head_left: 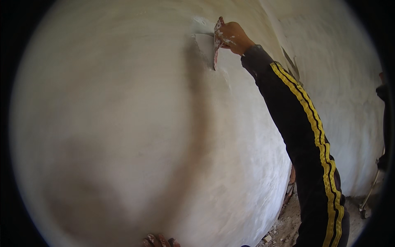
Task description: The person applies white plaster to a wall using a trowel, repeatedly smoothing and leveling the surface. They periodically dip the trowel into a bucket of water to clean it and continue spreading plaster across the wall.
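High on the pale plastered wall (135, 123), my right hand (232, 38) is closed around a wide putty knife (215, 51) with a reddish, plaster-smeared back. Its thin grey blade lies against the wall, pointing left. White plaster spots my right fingers. A wetter-looking smear of plaster (200, 21) shows just above the blade. At the bottom edge only the fingertips of my left hand (160, 241) come into view, coated with whitish plaster and slightly apart near the wall. Its palm is out of the picture.
A second wall (341, 94) meets this one at a corner on the right. Rubble and dust cover the floor (284, 224) below. At the far right edge stands a dark-clothed person (386, 127), partly cut off, beside a long thin stick (375, 183).
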### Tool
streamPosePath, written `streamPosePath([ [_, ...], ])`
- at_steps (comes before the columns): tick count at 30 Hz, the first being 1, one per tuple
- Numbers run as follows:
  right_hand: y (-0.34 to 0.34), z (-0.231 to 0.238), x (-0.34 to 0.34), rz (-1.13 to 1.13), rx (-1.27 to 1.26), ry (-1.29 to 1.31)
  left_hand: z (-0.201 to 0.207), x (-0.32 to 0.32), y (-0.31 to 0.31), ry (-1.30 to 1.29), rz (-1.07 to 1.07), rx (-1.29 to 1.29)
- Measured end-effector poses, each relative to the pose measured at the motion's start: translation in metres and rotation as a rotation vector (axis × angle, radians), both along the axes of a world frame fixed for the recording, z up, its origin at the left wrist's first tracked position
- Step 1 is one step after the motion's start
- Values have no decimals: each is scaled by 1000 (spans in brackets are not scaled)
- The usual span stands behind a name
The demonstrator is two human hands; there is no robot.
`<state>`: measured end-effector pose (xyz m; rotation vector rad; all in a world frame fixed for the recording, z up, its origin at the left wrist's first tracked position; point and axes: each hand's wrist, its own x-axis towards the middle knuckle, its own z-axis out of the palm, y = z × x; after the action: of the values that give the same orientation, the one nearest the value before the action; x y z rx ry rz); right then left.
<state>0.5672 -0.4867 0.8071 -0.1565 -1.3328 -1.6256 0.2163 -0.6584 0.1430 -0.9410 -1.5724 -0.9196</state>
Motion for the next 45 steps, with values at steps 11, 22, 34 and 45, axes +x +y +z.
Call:
streamPosePath([
  [11, 9, 25, -8, -46, 152, -16, -45, 88, 71, -18, -153, -26],
  [22, 21, -13, 23, 700, -500, 325, -58, 26, 1, -25, -8, 68],
  [34, -58, -66, -21, 447, -407, 261, -59, 32, -88, 265, 99, 321],
  [45, -133, -2, -93, 525, -169, 60, -52, -67, -141, 202, 94, 236],
])
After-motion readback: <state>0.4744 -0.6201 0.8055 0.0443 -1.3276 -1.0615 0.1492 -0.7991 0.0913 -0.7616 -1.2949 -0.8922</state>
